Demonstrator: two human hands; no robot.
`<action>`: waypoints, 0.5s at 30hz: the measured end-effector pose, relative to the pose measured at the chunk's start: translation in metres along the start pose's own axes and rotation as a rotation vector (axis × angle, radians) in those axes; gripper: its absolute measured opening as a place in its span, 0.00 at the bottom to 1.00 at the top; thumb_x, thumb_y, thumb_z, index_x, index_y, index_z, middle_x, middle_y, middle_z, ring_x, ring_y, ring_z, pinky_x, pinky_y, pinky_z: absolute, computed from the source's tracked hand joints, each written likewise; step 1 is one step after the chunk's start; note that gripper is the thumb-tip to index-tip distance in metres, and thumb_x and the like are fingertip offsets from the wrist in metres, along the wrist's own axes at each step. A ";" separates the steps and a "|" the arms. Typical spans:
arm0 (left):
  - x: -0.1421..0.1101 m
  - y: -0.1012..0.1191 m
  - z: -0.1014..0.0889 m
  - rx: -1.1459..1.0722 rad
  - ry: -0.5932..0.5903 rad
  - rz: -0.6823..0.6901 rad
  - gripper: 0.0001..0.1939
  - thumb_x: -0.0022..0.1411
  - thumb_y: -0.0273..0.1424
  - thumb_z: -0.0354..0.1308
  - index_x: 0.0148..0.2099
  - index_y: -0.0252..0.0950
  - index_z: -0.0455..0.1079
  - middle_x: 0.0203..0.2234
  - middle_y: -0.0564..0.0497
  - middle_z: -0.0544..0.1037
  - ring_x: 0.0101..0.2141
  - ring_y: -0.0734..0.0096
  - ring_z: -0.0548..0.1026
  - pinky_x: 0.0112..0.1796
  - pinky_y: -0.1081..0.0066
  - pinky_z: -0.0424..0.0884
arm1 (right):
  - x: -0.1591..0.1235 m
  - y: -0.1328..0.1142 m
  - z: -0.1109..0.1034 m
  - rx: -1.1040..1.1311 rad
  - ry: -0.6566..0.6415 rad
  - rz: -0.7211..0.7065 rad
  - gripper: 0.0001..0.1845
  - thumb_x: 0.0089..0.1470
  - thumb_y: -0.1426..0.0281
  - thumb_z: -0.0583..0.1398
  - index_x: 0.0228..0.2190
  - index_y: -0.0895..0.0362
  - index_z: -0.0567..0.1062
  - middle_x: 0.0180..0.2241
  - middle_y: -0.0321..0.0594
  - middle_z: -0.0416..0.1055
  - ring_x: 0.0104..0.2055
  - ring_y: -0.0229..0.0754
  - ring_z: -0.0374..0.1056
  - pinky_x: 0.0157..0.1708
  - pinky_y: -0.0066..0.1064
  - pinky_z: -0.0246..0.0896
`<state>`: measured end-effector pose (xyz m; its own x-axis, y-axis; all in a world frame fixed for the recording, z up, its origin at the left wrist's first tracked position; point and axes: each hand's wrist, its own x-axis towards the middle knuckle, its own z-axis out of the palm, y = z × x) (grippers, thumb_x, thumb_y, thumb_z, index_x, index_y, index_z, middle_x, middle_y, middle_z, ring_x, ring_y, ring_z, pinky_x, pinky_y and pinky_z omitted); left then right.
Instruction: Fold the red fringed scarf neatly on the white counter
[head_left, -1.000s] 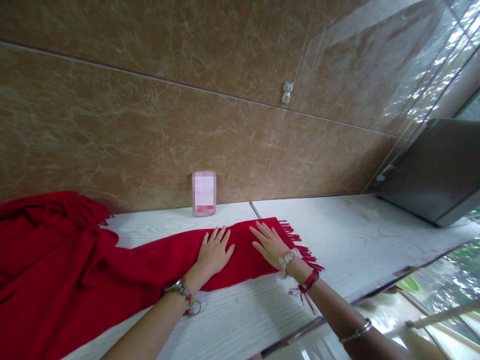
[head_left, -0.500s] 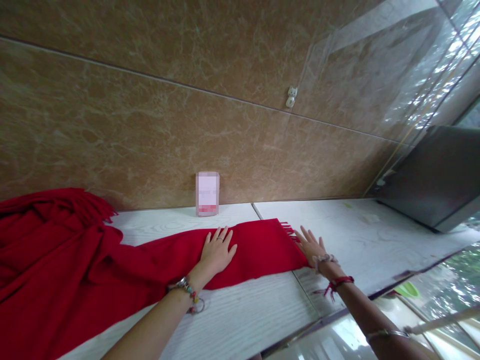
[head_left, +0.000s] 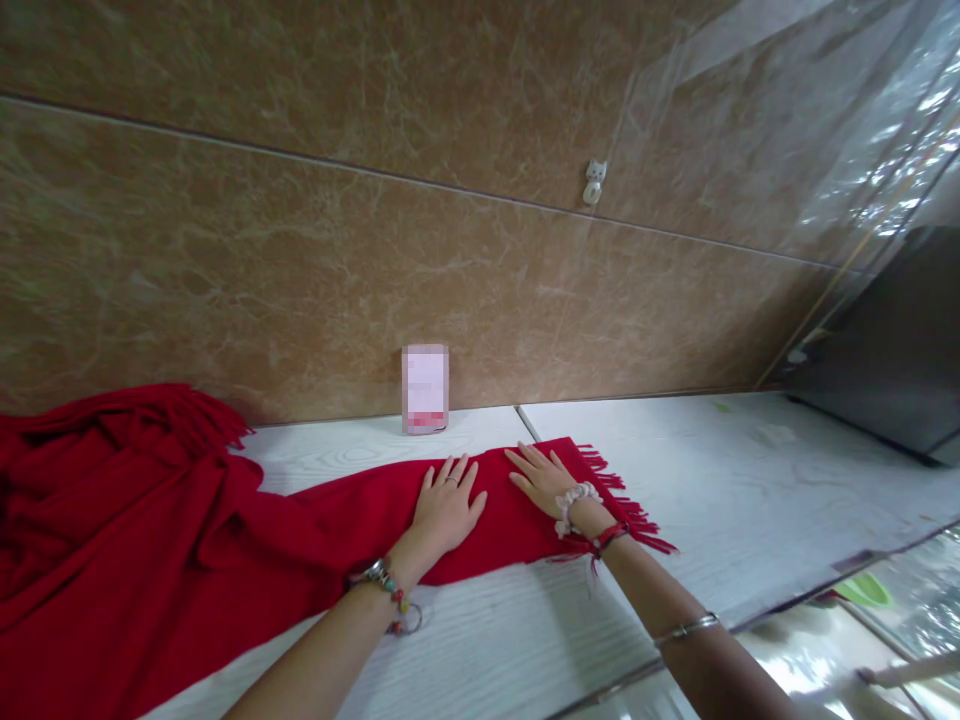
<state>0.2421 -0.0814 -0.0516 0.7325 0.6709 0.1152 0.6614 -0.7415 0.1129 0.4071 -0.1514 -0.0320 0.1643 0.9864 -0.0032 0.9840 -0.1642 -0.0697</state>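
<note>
A red scarf (head_left: 345, 515) with fringed ends stretches along the white countertop (head_left: 705, 460). On the left it lies bunched in loose folds, while its right part is narrow and flat. My left hand (head_left: 448, 508) presses flat on the middle of the flat part, fingers spread. To its right, my right hand (head_left: 544, 478) also rests palm down on the scarf with fingers apart, just left of the fringe (head_left: 630, 505). Neither hand grips the cloth.
A phone-shaped object (head_left: 425, 390) with a blurred face leans against the brown marbled wall (head_left: 300, 280). A white cat-shaped hook (head_left: 595, 182) is fixed higher up. At the far right stands a dark grey box-like appliance (head_left: 885, 350). The counter's front edge (head_left: 847, 570) runs at lower right.
My right hand has moved left from the scarf's fringed end onto the flat cloth, and the fringe now lies spread out. My left hand stays in place on the scarf.
</note>
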 end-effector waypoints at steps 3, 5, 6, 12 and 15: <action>0.000 0.000 -0.001 0.000 -0.012 0.003 0.25 0.61 0.40 0.37 0.59 0.36 0.51 0.58 0.49 0.53 0.57 0.62 0.50 0.53 0.56 0.49 | -0.007 0.026 -0.001 -0.041 -0.016 0.087 0.24 0.57 0.66 0.44 0.55 0.56 0.53 0.58 0.48 0.47 0.60 0.46 0.40 0.54 0.49 0.38; 0.000 0.000 -0.001 0.000 -0.009 0.007 0.25 0.61 0.40 0.37 0.59 0.36 0.52 0.58 0.49 0.53 0.57 0.62 0.50 0.53 0.56 0.50 | -0.012 0.044 -0.004 -0.036 -0.047 0.172 0.24 0.58 0.67 0.43 0.56 0.56 0.53 0.59 0.47 0.46 0.60 0.47 0.38 0.53 0.51 0.40; 0.000 0.000 0.000 -0.002 -0.004 0.007 0.25 0.61 0.40 0.37 0.58 0.36 0.52 0.58 0.49 0.53 0.57 0.62 0.50 0.53 0.56 0.50 | -0.014 0.052 -0.005 -0.024 -0.063 0.238 0.24 0.58 0.67 0.42 0.56 0.55 0.52 0.59 0.47 0.46 0.60 0.47 0.39 0.53 0.52 0.41; -0.001 0.000 0.002 -0.013 0.036 0.011 0.25 0.61 0.39 0.38 0.58 0.36 0.54 0.57 0.49 0.55 0.56 0.62 0.51 0.53 0.56 0.50 | -0.015 0.059 -0.012 -0.076 0.157 0.425 0.24 0.57 0.66 0.44 0.55 0.57 0.55 0.58 0.48 0.47 0.60 0.50 0.41 0.53 0.51 0.39; 0.000 0.000 0.001 -0.017 0.031 0.009 0.25 0.61 0.39 0.38 0.58 0.36 0.54 0.57 0.49 0.55 0.56 0.62 0.51 0.53 0.56 0.50 | -0.012 0.026 -0.010 -0.026 0.227 0.209 0.25 0.56 0.64 0.44 0.54 0.57 0.56 0.58 0.47 0.48 0.59 0.50 0.41 0.53 0.50 0.42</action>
<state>0.2421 -0.0818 -0.0528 0.7328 0.6644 0.1468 0.6519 -0.7474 0.1283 0.4313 -0.1673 -0.0240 0.3721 0.9045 0.2084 0.9280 -0.3668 -0.0652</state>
